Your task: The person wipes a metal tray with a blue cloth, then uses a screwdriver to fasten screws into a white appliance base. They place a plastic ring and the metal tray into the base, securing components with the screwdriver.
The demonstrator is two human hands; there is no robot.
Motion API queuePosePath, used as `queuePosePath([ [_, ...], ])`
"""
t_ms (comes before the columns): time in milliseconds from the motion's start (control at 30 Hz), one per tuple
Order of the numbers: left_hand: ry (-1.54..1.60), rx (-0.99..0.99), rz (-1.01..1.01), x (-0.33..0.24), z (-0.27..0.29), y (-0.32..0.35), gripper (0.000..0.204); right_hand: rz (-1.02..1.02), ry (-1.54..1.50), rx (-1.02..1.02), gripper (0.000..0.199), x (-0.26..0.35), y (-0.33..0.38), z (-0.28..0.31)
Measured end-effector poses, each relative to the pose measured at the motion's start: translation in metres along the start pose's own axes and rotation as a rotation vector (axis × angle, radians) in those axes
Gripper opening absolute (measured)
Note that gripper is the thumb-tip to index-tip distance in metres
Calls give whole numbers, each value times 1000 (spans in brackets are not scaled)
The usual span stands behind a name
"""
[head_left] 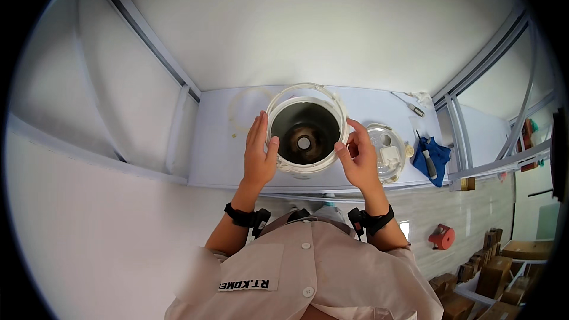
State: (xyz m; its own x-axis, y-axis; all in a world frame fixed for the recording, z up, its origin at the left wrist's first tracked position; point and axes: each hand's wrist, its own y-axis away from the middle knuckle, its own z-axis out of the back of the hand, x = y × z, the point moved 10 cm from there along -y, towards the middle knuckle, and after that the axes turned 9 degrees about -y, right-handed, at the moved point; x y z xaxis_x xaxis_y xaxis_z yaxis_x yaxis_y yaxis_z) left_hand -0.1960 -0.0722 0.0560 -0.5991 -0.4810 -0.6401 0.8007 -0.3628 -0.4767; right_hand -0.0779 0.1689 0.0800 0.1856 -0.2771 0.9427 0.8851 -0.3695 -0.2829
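A white rice cooker body (303,169) stands on the table in front of me, its deep dark metal chamber facing up. A brownish stain and a round pale centre show at the bottom of that chamber. Against the left side of the cooker lies my left hand (259,157), fingers along the wall and thumb near the rim. My right hand (361,159) grips the opposite side, with bent fingers and its thumb at the rim. The cooker's white handle (305,86) arcs behind the opening. To the right lies a round lid part (389,159), clear and white, close by my right hand.
On the white table (216,166), a blue cloth (438,153) bears a grey-handled screwdriver (430,165). Another screwdriver (414,108) lies at the far right near crumpled white material (422,98). A pale ring (232,109) lies at left. Frame posts flank the table; a red roll (441,237) is on the floor.
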Motion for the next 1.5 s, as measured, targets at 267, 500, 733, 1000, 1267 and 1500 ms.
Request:
queuePosePath([
  [267, 81, 116, 145, 18, -16, 2, 62, -139, 346, 7, 66, -26, 0, -5],
  [500, 110, 153, 172, 18, -18, 4, 63, 24, 540, -38, 64, -10, -8, -4],
  [733, 196, 145, 176, 21, -20, 5, 70, 272, 557, 26, 72, 3, -33, -31],
  [1000, 215, 170, 176, 18, -22, 3, 73, 111, 594, 144, 72, -20, -45, -42],
  [1267, 124, 202, 140, 8, -17, 0, 73, 67, 624, 172, 70, -19, -44, -41],
  [1500, 39, 215, 103, 3, -15, -1, 69, 50, 675, 207, 78, -11, -49, -46],
])
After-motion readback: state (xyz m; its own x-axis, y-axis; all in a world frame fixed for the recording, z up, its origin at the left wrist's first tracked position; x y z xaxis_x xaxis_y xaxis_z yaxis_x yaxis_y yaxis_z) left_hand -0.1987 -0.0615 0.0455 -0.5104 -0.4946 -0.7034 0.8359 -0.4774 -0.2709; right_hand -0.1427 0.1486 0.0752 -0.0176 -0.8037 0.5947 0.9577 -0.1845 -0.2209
